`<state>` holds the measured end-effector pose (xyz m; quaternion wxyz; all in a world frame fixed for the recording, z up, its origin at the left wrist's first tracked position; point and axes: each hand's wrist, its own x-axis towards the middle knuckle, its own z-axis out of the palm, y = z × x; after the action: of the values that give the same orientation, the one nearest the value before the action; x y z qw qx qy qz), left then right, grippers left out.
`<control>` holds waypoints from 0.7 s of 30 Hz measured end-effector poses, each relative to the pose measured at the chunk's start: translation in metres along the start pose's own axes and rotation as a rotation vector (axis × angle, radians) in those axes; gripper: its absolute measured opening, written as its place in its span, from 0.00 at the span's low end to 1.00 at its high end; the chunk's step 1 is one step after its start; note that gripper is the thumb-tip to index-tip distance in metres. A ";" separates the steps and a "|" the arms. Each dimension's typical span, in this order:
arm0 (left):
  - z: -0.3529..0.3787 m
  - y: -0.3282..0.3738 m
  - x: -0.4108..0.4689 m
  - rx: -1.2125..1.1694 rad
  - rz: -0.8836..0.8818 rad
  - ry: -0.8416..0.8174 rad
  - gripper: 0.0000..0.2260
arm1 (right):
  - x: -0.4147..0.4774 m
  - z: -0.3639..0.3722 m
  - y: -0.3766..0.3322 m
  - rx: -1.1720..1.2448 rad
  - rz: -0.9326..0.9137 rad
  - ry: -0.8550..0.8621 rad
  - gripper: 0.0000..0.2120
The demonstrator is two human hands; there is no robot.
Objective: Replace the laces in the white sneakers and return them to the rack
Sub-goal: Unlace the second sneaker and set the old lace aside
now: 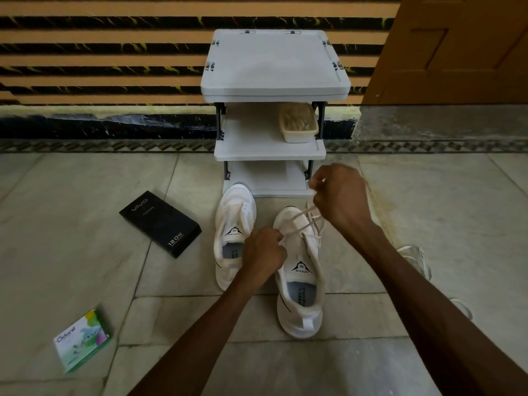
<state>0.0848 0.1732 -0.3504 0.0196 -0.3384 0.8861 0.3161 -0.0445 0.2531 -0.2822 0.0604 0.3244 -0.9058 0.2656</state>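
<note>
The two white sneakers are sitting side by side on the stone floor just in front of the grey rack, and the half-laced sneaker is lying under both hands while the other sneaker is standing bare of laces beside it. The left hand is pinching one end of the lace with its fingers curled tight, low over the shoe's tongue. The right hand is gripping the other end in closed fingers, raised near the rack's bottom shelf.
</note>
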 end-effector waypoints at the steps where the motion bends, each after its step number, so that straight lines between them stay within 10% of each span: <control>1: 0.000 0.000 0.000 0.002 0.006 0.004 0.16 | 0.000 0.004 0.000 -0.023 0.021 -0.126 0.05; 6: 0.004 0.002 0.000 -0.013 -0.017 0.008 0.24 | -0.032 0.043 0.009 -0.163 -0.036 -0.408 0.06; 21: 0.005 0.000 0.005 -0.019 -0.035 0.039 0.16 | -0.047 0.068 0.018 -0.092 0.050 -0.422 0.09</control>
<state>0.0801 0.1733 -0.3557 0.0047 -0.3604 0.8772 0.3173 -0.0147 0.2550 -0.3612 -0.1223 0.3471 -0.9173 0.1518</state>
